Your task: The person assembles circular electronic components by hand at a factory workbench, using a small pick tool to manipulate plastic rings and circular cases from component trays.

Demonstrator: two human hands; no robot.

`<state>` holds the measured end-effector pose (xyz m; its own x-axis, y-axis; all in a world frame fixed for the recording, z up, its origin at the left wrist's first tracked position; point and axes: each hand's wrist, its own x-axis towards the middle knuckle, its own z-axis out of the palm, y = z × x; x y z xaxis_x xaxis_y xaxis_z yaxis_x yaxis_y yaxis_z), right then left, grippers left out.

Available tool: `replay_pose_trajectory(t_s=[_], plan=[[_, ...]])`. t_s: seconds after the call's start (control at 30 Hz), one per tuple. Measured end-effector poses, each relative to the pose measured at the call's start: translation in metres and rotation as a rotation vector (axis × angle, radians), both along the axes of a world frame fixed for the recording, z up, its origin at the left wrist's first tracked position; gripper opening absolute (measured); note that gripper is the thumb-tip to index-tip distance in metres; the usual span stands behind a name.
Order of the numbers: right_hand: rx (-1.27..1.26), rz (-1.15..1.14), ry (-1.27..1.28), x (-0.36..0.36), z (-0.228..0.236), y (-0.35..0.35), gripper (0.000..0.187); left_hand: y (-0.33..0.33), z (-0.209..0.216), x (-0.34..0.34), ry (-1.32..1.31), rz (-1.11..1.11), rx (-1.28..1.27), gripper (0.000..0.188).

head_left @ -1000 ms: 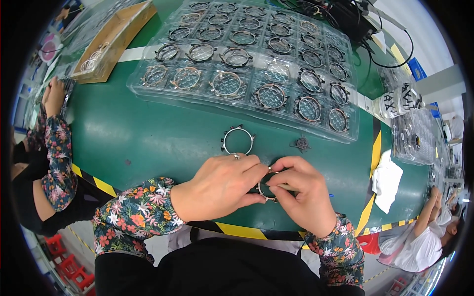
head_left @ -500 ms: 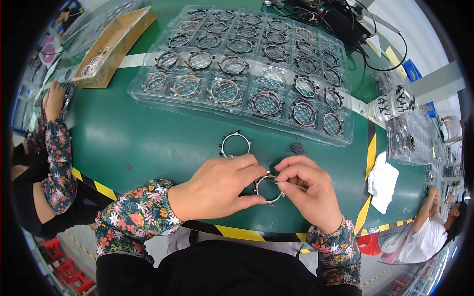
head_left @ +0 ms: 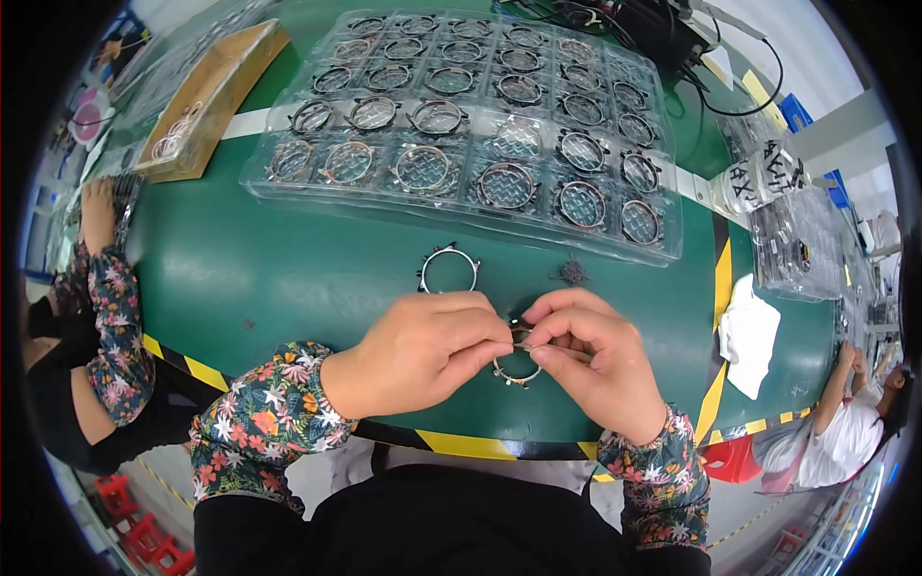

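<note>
Head view: left hand (head_left: 423, 350) and right hand (head_left: 586, 360) pinched together on small metal ring (head_left: 519, 370) above green table (head_left: 288, 278), second ring (head_left: 448, 269) just beyond.

bright overhead light | glare on plastic tray (head_left: 461, 182) | fisheye-bent edges, black corners

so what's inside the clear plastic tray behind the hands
The clear plastic compartment tray holds round metal rings, one per pocket, over mesh-patterned bottoms. Far rows blur, so their contents are unclear.
</note>
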<state>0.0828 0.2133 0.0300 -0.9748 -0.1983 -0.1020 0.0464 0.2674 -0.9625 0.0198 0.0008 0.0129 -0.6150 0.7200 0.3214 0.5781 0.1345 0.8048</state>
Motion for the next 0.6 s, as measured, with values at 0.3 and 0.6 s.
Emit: replay_pose_trajectory(t_s=[0.3, 0.6], plan=[[0.078, -0.042, 0.133, -0.001, 0.000, 0.006, 0.010, -0.007, 0.015, -0.008, 0.020, -0.043, -0.003, 0.008], [0.131, -0.074, 0.191, -0.002, 0.001, 0.008, 0.010, -0.013, 0.020, -0.008, -0.045, -0.180, -0.198, 0.007]])
